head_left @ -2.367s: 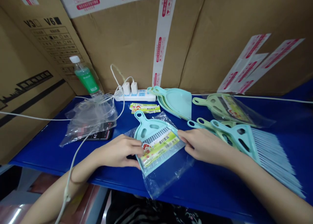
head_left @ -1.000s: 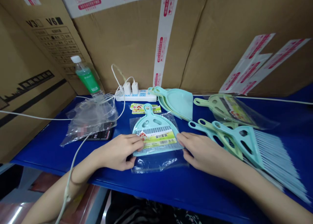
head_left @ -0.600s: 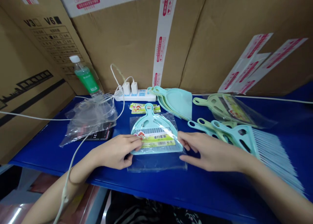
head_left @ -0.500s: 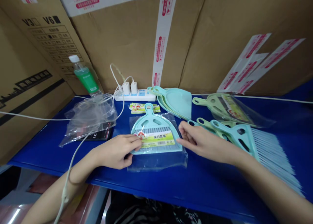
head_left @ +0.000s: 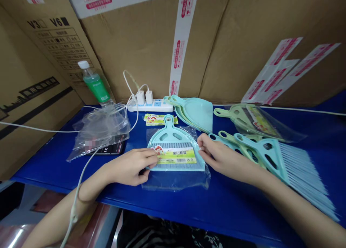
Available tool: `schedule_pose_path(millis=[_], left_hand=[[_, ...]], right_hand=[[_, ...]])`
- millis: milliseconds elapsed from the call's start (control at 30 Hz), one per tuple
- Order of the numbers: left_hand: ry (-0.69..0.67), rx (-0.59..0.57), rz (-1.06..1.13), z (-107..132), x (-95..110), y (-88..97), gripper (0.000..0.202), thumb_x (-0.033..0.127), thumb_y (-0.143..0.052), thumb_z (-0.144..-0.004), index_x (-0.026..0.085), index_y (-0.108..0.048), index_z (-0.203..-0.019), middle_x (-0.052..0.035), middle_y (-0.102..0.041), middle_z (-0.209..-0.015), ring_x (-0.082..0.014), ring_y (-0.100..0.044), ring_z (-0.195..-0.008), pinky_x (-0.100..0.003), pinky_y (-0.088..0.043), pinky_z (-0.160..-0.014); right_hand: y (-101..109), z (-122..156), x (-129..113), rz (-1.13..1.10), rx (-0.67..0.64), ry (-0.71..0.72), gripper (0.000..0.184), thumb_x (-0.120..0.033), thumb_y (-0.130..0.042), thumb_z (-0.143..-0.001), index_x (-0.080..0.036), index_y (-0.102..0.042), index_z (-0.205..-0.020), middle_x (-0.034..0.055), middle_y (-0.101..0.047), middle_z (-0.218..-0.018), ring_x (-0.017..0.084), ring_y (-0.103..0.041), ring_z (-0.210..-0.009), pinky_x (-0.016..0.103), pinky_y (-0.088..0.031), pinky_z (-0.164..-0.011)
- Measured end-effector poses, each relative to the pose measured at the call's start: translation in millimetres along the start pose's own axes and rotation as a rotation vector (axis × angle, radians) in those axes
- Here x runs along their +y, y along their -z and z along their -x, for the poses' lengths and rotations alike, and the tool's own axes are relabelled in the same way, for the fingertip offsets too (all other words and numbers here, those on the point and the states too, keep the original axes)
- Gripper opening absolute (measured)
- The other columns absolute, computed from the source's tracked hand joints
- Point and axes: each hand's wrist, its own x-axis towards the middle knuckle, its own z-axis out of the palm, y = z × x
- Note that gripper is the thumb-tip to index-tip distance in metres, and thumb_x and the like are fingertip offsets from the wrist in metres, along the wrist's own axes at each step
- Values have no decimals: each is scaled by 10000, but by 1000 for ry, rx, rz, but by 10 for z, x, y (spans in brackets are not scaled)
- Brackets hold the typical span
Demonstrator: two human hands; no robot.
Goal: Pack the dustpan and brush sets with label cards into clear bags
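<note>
A light-blue dustpan point(head_left: 161, 130) with a matching brush point(head_left: 173, 166) laid on it is in a clear plastic bag point(head_left: 175, 183) in the middle of the table. A yellow-green label card point(head_left: 177, 155) lies over the bristles. My left hand point(head_left: 136, 165) grips the left edge of the bagged set, fingertips reaching onto the card's left end. At the right edge my right hand point(head_left: 216, 152) is closed, thumb and curled forefinger against the bag's side; the exact pinch is partly hidden.
Dustpans point(head_left: 201, 113) lie stacked behind; loose brushes point(head_left: 270, 158) and a bagged green set point(head_left: 243, 116) are at right. Spare cards point(head_left: 156, 119) lie near a power strip point(head_left: 159, 105). Plastic bags point(head_left: 100, 127), a phone point(head_left: 115, 147) and a bottle point(head_left: 96, 85) are left; cardboard walls the back.
The bagged dustpan set has shifted slightly right, up against my right hand. Both hands stay at its edges; the whole view has moved a little.
</note>
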Motion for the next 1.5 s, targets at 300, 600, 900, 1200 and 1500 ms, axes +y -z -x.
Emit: schedule_pose_path(millis=[300,600,900,1200,1500], left_hand=[[-6,20,-25,4,-4,23,51,218,-469,-868,182,-504,-858,-53,-554,-890,-185,-550,-833,-314,-471,-797],[-81,-39,91,36,32,52,402,162,-616,-664,200,-541,-1057,-65,-563,-1042,-207,-557,-944,-352,-453,-906],[-17,125,86,-34,0,74,165,158,-486,-903,185,-633,-832,-11,-681,-815,-150,-509,-780,-267,-423,-761],[160,174,43,-47,-19,67,185,211,-465,-902,182,-591,-770,-11,-621,-776,-152,-520,-770,-270,-414,-715],[255,241,70,-55,-14,4,150,194,-443,-878,183,-521,-750,20,-533,-736,-92,-512,-597,-204,-383,-567]], right_hand=[[112,73,15,173,-159,25,135,-195,-438,-867,-234,-377,-754,-44,-461,-579,147,-448,-540,268,-290,-533],[120,121,-136,12,-282,231,365,-517,-709,-704,-200,-559,-804,24,-595,-815,219,-558,-846,319,-423,-703],[28,210,-176,89,-242,249,362,-475,-719,-707,-173,-614,-877,52,-634,-861,251,-577,-922,415,-400,-917],[-15,153,-172,115,-117,296,165,-142,-453,-872,-191,-546,-745,37,-600,-807,174,-563,-781,327,-445,-749],[-96,72,-73,-58,-8,112,263,-131,-459,-787,-222,-324,-580,-54,-417,-526,89,-399,-472,232,-303,-492]])
